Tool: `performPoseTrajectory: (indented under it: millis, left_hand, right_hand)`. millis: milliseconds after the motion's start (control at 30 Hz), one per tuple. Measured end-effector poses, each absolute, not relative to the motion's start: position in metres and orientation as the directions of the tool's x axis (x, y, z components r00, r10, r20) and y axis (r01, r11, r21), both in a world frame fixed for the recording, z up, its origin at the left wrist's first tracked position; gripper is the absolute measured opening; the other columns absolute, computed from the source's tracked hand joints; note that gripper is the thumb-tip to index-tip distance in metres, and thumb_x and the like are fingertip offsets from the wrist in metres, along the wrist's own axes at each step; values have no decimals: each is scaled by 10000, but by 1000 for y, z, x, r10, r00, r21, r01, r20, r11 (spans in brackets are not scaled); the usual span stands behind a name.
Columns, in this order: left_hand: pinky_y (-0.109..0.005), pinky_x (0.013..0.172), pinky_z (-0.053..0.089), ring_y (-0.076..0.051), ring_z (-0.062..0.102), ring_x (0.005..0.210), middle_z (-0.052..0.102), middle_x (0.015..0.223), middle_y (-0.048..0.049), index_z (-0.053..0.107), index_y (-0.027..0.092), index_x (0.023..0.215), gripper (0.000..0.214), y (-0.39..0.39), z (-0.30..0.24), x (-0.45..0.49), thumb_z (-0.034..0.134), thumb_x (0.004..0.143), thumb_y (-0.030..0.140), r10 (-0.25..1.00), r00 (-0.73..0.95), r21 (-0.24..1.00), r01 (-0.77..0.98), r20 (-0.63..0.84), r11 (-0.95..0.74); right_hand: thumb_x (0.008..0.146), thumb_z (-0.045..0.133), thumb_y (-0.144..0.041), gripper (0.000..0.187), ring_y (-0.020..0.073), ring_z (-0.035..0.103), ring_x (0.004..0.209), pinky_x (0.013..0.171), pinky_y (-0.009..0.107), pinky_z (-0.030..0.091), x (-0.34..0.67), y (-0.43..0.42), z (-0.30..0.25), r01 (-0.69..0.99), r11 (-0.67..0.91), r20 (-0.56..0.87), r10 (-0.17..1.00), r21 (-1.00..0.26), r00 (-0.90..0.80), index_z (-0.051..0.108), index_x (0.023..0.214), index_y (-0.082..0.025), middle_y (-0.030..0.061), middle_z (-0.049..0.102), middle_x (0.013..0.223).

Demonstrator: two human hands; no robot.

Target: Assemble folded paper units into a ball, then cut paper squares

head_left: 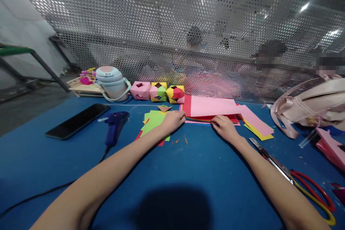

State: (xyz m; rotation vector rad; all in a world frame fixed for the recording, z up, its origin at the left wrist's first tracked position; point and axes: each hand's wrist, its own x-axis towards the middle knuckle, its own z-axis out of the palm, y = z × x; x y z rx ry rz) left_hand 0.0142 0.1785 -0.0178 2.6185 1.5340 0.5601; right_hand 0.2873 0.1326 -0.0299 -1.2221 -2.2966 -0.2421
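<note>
A stack of coloured paper sheets [210,107], pink on top with red beneath, lies flat on the blue table [172,165]. My left hand [174,120] rests at the stack's near left corner, fingers curled onto the edge of the sheets. My right hand [225,126] sits at the near edge toward the right, fingers bent and pinching the edge of the sheets. Under my left wrist lie loose green and red sheets [152,122].
Three folded paper cubes [159,91] line the back by a pale lidded jug [113,82]. A blue glue gun [114,124] and a black phone [78,120] lie left. Scissors [296,176] lie right, near a pink bag [315,102]. People sit behind the perforated screen [188,25].
</note>
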Motion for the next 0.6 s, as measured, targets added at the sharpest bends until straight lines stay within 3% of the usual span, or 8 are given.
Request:
performPoseTrajectory:
  millis: [400, 600]
  left_hand:
    - [-293, 718, 433, -202, 646, 682, 732, 761, -77, 718, 160, 819, 268, 184, -13, 12, 451, 799, 164, 852, 443, 268, 816, 281, -513]
    - [-306, 714, 437, -215, 644, 670, 729, 752, -86, 710, 156, 799, 246, 185, -17, 10, 464, 795, 159, 841, 445, 296, 795, 308, -529]
  right_hand:
    - [952, 495, -240, 190, 216, 598, 881, 785, 330, 432, 281, 132, -31, 820, 570, 542, 673, 51, -503, 679, 972, -197, 97, 668, 1013]
    - [949, 491, -203, 186, 210, 598, 846, 763, 324, 420, 280, 134, -32, 828, 555, 533, 678, 80, -506, 676, 938, -189, 89, 681, 945]
